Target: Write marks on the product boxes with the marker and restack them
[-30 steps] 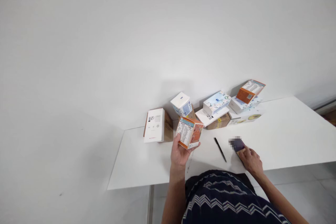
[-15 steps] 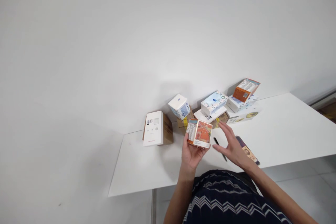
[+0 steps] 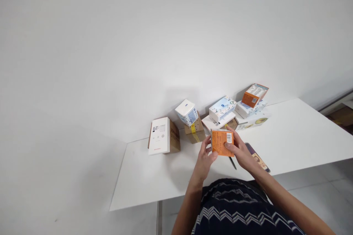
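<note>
A small orange box (image 3: 220,144) is held up over the table's front half, its orange side with a white barcode turned towards me. My left hand (image 3: 204,158) grips its left edge, fingers partly behind it. My right hand (image 3: 239,151) holds the right side, thumb pressed on the face near the barcode. Under the box, partly hidden, lies a black pen (image 3: 233,163). Right of my right hand rests a phone (image 3: 257,158) with a picture on it.
On the white table (image 3: 140,180), a white box (image 3: 160,136) leans on a brown carton (image 3: 174,137). Behind my hands, a white-blue box (image 3: 187,112) tops a taped carton (image 3: 194,132), and a tissue box (image 3: 223,108) lies on a white box. Another orange box (image 3: 255,95) crowns the right stack.
The box has turned from its pictured side to its orange barcode side and shifted slightly right. My right hand, apart from it before, now grips it too.
</note>
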`<state>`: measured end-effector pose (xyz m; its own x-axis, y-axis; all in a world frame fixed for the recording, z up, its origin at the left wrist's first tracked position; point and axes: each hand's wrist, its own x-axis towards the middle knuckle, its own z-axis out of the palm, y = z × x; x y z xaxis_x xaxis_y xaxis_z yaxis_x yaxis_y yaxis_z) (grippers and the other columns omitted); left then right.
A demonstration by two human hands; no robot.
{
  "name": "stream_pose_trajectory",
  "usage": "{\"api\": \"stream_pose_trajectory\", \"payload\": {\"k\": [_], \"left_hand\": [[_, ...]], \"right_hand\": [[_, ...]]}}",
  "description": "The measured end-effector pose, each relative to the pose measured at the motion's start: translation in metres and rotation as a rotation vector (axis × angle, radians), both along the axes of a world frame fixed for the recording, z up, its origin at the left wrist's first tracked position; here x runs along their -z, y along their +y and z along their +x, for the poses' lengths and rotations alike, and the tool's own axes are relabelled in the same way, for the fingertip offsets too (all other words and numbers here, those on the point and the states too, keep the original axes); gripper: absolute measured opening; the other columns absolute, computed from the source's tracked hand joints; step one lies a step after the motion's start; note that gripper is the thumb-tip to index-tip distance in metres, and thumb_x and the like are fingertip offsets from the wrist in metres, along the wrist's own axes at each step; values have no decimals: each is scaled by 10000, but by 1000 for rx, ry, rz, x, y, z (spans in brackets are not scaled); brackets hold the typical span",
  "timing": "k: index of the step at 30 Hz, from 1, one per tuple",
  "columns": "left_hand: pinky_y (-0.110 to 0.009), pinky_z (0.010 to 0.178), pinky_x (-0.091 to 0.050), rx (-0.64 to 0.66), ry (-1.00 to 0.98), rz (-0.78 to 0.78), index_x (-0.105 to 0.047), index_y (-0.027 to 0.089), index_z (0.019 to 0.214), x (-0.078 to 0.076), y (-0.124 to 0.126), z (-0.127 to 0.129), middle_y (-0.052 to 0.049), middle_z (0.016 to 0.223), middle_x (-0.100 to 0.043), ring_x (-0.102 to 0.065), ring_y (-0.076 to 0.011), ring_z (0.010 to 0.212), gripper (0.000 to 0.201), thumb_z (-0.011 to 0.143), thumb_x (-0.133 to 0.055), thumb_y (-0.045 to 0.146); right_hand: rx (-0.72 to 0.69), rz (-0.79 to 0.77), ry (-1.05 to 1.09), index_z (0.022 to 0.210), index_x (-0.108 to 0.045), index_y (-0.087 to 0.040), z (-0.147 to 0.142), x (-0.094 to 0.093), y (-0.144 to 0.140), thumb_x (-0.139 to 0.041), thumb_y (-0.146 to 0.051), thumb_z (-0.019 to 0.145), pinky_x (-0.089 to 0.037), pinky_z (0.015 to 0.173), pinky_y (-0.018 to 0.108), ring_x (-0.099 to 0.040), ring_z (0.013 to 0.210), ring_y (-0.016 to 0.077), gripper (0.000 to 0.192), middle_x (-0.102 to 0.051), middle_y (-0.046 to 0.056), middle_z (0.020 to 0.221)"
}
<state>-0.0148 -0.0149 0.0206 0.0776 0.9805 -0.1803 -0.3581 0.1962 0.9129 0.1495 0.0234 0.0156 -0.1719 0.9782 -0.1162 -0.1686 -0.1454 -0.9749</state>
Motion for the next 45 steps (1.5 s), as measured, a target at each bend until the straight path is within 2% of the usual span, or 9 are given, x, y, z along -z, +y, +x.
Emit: {"api": "stream_pose_trajectory", "payload": {"k": [10,17,21,26,30,34,37,41,45], "left_hand": [[-394,952,-465,-151,70,49,-418,272,1323,-1,2,8,-78,1266,-555,-567,-241,1123,685,682,-655,224],[-490,1089,-324,-376,638,356,-396,240,1365,-10,-4,3,-129,1364,-431,-400,-327,1297,853,592,-755,190],[-535,1110,-270,-345,774,492,-435,245,1364,-5,-7,2,-142,1327,-459,-374,-361,1293,857,581,-775,170],[-537,1162,-153,-200,733,464,-386,265,1386,1,-11,-3,-130,1475,-318,-219,-360,1411,939,561,-828,204],[-467,1160,-205,-209,397,263,-217,302,1460,-3,-7,-7,-109,1538,-229,-202,-320,1437,1089,575,-851,310],[-436,1030,-405,-121,20,86,-154,306,1470,-6,2,-7,-121,1393,-467,-509,-272,1240,945,733,-741,377],[-393,980,-448,-117,-44,78,-313,299,1406,-8,2,-5,-92,1308,-554,-588,-241,1119,808,728,-752,330],[-385,948,-476,-169,91,150,-520,272,1225,-8,-1,-3,-77,1257,-569,-593,-245,1088,580,701,-768,299],[-451,1033,-416,-308,480,373,-616,274,1115,-6,0,-6,-89,1214,-540,-520,-274,1179,435,703,-754,256]], "right_hand": [[-48,-56,114,1459,-327,-311,-10,-2,-8,-670,-497,784,-402,1040,439,-501,1249,269,780,-535,64,1390],[-32,-87,10,1442,-343,-323,1,4,-8,-549,-570,846,-474,955,465,-502,1239,278,678,-505,103,1374],[-40,-80,-62,1395,-408,-295,0,-3,-9,-605,-579,796,-499,918,450,-581,1106,266,692,-562,95,1267],[28,-138,-49,1311,-493,-276,-4,-7,-12,-703,-508,734,-507,893,439,-607,1041,272,657,-618,81,1190],[14,-116,88,1339,-471,-316,-3,-2,-14,-685,-466,767,-497,907,438,-600,1089,274,629,-610,67,1242],[5,-65,116,1344,-459,-328,0,2,-15,-707,-437,754,-459,974,449,-521,1223,288,649,-559,58,1321],[-26,-44,146,1369,-422,-348,3,6,-15,-709,-422,756,-421,1022,455,-433,1316,288,681,-486,52,1407],[-89,-51,123,1430,-323,-376,7,9,-13,-695,-445,763,-401,1038,468,-410,1336,281,766,-376,62,1498],[-72,-97,99,1434,-312,-353,10,11,-11,-620,-554,793,-395,1042,475,-507,1249,266,739,-367,103,1490]]}}
